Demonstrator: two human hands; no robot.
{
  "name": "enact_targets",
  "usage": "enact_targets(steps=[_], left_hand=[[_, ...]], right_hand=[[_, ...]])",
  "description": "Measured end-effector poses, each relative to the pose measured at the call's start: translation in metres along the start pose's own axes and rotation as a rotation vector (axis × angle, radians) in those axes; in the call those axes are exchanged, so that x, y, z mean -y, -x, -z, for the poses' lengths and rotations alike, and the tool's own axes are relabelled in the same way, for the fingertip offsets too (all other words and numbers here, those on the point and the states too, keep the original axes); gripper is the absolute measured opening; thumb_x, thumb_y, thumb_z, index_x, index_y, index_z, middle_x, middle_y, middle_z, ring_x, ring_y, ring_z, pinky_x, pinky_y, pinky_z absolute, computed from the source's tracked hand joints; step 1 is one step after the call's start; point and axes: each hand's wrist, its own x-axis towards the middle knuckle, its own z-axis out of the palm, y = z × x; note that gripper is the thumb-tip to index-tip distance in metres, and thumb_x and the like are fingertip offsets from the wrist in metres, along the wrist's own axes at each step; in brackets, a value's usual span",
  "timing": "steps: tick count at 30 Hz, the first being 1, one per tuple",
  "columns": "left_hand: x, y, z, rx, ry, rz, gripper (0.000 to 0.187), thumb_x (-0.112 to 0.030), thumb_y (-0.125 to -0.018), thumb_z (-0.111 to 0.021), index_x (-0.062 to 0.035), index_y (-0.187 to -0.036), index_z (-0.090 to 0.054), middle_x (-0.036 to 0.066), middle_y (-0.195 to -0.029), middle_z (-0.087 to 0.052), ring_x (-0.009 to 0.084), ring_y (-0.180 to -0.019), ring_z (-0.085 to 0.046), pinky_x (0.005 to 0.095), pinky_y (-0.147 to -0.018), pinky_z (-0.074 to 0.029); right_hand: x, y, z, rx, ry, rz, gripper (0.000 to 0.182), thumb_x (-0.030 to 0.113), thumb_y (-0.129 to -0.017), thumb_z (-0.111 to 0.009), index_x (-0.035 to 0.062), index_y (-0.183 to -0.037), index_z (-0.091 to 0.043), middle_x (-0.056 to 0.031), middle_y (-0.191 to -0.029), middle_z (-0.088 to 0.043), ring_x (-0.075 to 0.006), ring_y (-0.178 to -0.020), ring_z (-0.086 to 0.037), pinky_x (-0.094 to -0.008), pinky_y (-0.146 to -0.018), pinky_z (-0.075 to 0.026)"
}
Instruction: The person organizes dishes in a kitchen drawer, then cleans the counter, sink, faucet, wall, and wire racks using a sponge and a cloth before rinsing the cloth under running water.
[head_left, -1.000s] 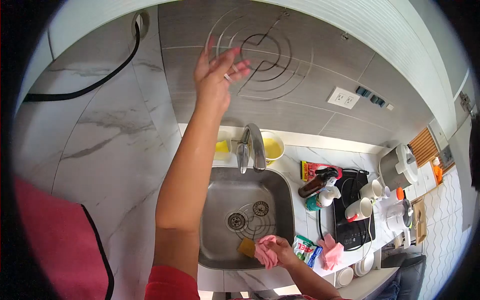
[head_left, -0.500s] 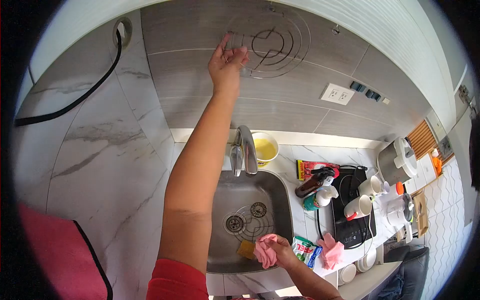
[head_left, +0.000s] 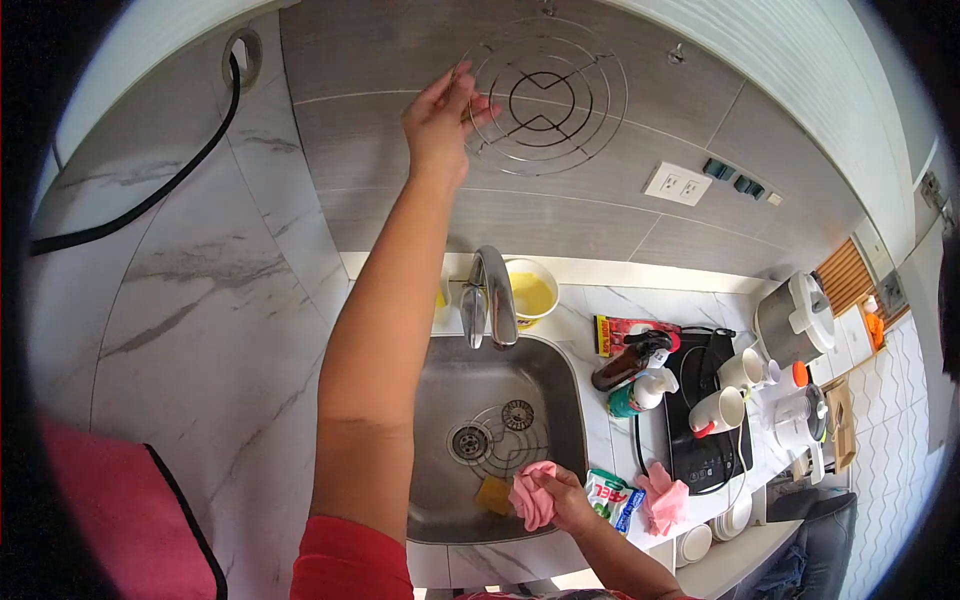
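Note:
My left hand [head_left: 445, 120] is raised to the grey wall, its fingers round the left edge of a round wire rack [head_left: 545, 98] made of concentric rings. The rack is near a small hook at its top. Low over the sink's front right corner, my right hand [head_left: 568, 500] holds a crumpled pink cloth [head_left: 533, 496]. A yellow sponge [head_left: 492, 495] lies in the steel sink [head_left: 455, 384] beside that cloth. Another wire rack [head_left: 500, 455] rests on the sink bottom, around the drains.
Behind the sink stand a faucet [head_left: 489, 300] and a yellow tub [head_left: 532, 293]. To the right are spray bottles [head_left: 640, 393], a green packet [head_left: 608, 497], a second pink cloth [head_left: 662, 498], a black cooktop [head_left: 705, 455] and mugs [head_left: 716, 412]. A black cable [head_left: 180, 185] hangs at left.
The wire rack at the wall has turned to face me more and shifted slightly. My left hand has moved a little left. My right hand has barely moved.

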Motion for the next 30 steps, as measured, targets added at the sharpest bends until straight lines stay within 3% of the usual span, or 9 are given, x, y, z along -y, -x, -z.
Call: enact_targets(steps=[14,16,17,19,23,25,26,29,30], left_hand=[[-0.018,-0.035,-0.002,-0.042,-0.455,-0.299,0.035,-0.015,-0.078,-0.068,-0.0008,-0.110,-0.059,0.006,-0.080,-0.061,0.0135,-0.060,-0.056,0.0288,-0.059,-0.054],[-0.019,-0.032,0.001,-0.147,-1.004,-0.530,0.043,-0.021,-0.075,-0.072,-0.0049,-0.113,-0.059,0.005,-0.084,-0.060,0.0122,-0.070,-0.055,0.0256,-0.062,-0.048],[-0.017,-0.035,0.003,-0.151,-1.007,-0.531,0.043,-0.021,-0.075,-0.072,-0.0049,-0.113,-0.059,0.005,-0.084,-0.060,0.0122,-0.070,-0.055,0.0256,-0.062,-0.048],[-0.018,-0.039,0.005,-0.161,-1.093,-0.889,0.049,-0.023,-0.073,-0.074,-0.0093,-0.117,-0.057,0.004,-0.084,-0.060,0.0104,-0.073,-0.054,0.0252,-0.065,-0.045],[-0.025,-0.031,0.011,-0.101,-1.157,-0.765,0.052,-0.022,-0.078,-0.069,-0.0071,-0.124,-0.051,0.004,-0.088,-0.060,0.0100,-0.078,-0.053,0.0239,-0.070,-0.044],[-0.023,-0.024,0.015,-0.131,-0.945,-0.866,0.023,-0.010,-0.080,-0.065,-0.0054,-0.102,-0.058,0.013,-0.093,-0.059,0.0176,-0.079,-0.055,0.0307,-0.072,-0.045],[-0.024,-0.016,0.024,-0.098,-0.895,-0.770,0.037,-0.002,-0.075,-0.066,0.0002,-0.110,-0.055,0.010,-0.085,-0.056,0.0182,-0.073,-0.050,0.0282,-0.071,-0.045],[-0.013,0.020,0.069,-0.086,-0.545,-0.575,0.028,0.000,-0.074,-0.064,0.0049,-0.100,-0.054,0.008,-0.080,-0.054,0.0158,-0.071,-0.050,0.0268,-0.067,-0.045],[-0.022,0.059,0.074,-0.160,-0.713,-0.538,0.039,-0.011,-0.079,-0.063,0.0018,-0.114,-0.049,0.005,-0.085,-0.056,0.0130,-0.076,-0.051,0.0248,-0.071,-0.043]], right_hand=[[0.004,-0.006,0.000,-0.041,-0.024,-0.009,0.019,0.014,-0.090,-0.048,-0.0025,-0.097,-0.055,-0.0140,-0.080,-0.059,-0.0233,-0.067,-0.060,-0.0336,-0.059,-0.051],[0.008,-0.008,-0.004,-0.023,-0.012,-0.017,0.019,0.013,-0.090,-0.048,-0.0024,-0.097,-0.055,-0.0141,-0.079,-0.059,-0.0234,-0.066,-0.060,-0.0336,-0.059,-0.051],[0.009,-0.010,-0.006,-0.027,-0.002,-0.007,0.019,0.014,-0.090,-0.048,-0.0025,-0.096,-0.055,-0.0142,-0.079,-0.059,-0.0236,-0.065,-0.060,-0.0337,-0.058,-0.051],[0.012,-0.012,-0.010,-0.024,0.013,-0.004,0.019,0.014,-0.089,-0.048,-0.0027,-0.096,-0.055,-0.0144,-0.078,-0.059,-0.0238,-0.065,-0.059,-0.0339,-0.057,-0.051],[0.015,-0.021,-0.015,-0.030,0.075,0.031,0.020,0.015,-0.089,-0.050,-0.0016,-0.098,-0.053,-0.0146,-0.077,-0.058,-0.0250,-0.063,-0.059,-0.0341,-0.055,-0.051],[0.015,-0.029,-0.016,-0.096,0.202,0.064,0.025,0.012,-0.088,-0.045,-0.0007,-0.108,-0.052,-0.0114,-0.083,-0.057,-0.0223,-0.066,-0.059,-0.0328,-0.059,-0.051],[0.019,-0.038,-0.014,-0.098,0.506,0.225,0.027,0.012,-0.088,-0.044,-0.0005,-0.112,-0.051,-0.0100,-0.084,-0.057,-0.0201,-0.068,-0.058,-0.0312,-0.060,-0.051],[0.009,-0.076,0.012,-0.097,0.997,0.517,0.027,0.008,-0.086,-0.044,-0.0008,-0.108,-0.056,-0.0072,-0.082,-0.060,-0.0146,-0.071,-0.057,-0.0276,-0.065,-0.049],[0.001,-0.097,0.035,-0.143,0.858,0.176,0.024,0.006,-0.084,-0.045,-0.0015,-0.101,-0.060,-0.0060,-0.077,-0.062,-0.0139,-0.069,-0.057,-0.0281,-0.064,-0.048]])
